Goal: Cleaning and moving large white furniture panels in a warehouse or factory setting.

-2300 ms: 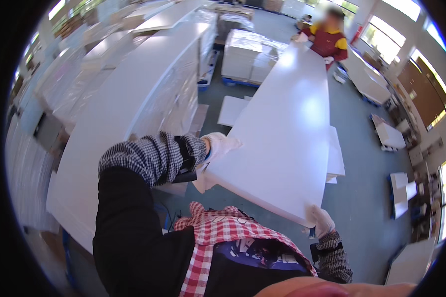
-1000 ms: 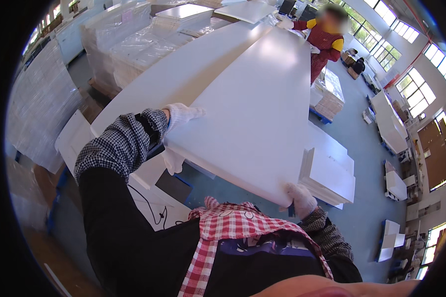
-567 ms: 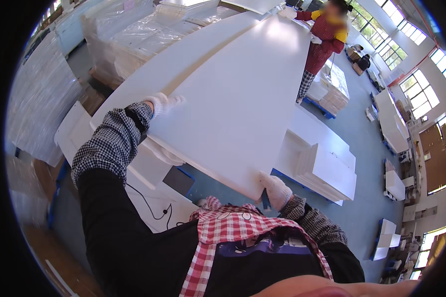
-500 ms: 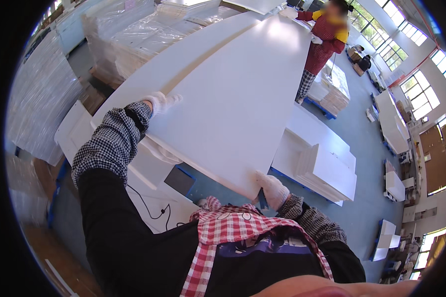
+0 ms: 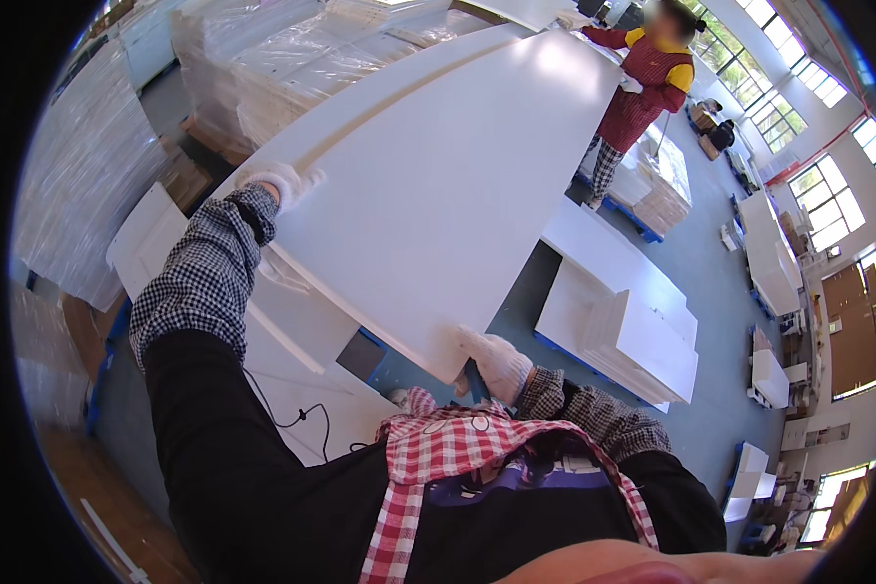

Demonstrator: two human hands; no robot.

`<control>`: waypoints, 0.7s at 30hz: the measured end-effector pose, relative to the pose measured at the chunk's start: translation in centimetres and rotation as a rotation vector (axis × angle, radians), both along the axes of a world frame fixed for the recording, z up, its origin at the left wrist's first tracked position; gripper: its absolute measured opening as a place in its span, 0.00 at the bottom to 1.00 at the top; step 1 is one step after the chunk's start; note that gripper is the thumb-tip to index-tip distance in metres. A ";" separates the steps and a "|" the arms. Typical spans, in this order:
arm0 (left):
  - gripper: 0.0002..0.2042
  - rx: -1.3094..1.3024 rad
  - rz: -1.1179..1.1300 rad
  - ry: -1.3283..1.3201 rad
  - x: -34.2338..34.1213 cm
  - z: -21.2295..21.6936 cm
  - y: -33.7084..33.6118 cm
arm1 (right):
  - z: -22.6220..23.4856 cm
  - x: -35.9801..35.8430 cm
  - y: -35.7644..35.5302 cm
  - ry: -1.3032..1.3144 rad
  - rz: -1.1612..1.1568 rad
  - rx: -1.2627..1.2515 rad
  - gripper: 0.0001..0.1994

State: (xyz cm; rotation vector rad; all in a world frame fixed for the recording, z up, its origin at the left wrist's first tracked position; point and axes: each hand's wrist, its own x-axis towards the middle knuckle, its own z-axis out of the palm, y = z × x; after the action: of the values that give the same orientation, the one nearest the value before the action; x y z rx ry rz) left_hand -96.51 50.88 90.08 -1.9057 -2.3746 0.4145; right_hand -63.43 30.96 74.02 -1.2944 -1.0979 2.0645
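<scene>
Head cam: biggest item is the white board [image 5: 409, 195], face up, filling the middle, held by the wearer at the near end, co-worker at the far end. Risk, my read: smooth face, gloved grip only at the ends, so a slip at a near corner would drop that end. If the two ends come down unevenly, its edge could scrape the white panel [image 5: 355, 92] below, or pinch fingers. Long axis runs from the wearer up and away, leaning right; a short edge faces the wearer.

White panel shows past the board's left edge; contact between them, can't tell. Wrapped stack [image 5: 88, 185] well left of the board. Panel stack [image 5: 642, 341] right of it, apart. Co-worker [image 5: 642, 107] at the board's far right corner.

Right hand [image 5: 499, 365]: at the board's near right corner, thumb side on top, closed on the edge. Left hand [image 5: 280, 185]: over the board's left edge; underside hidden, can't tell if fingers wrap. Smallest: dark strip [image 5: 474, 382] by the right hand, can't identify.
</scene>
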 end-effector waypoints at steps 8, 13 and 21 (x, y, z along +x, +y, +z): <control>0.39 0.037 0.082 0.007 -3.6 -0.1 0.9 | 0.7 -2.9 0.7 0.033 0.056 0.011 0.32; 0.39 0.021 0.122 -0.038 -4.6 0.2 0.8 | 2.0 -4.2 0.8 0.008 0.077 -0.001 0.31; 0.36 0.051 0.075 0.039 -7.6 -0.3 1.9 | 3.3 -6.4 2.1 -0.009 0.226 0.017 0.33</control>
State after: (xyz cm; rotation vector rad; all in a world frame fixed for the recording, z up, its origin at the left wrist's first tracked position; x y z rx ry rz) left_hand -104.10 52.75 89.82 -1.7745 -2.4136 0.3883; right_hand -69.81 33.01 77.33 -1.2195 -1.3160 2.2063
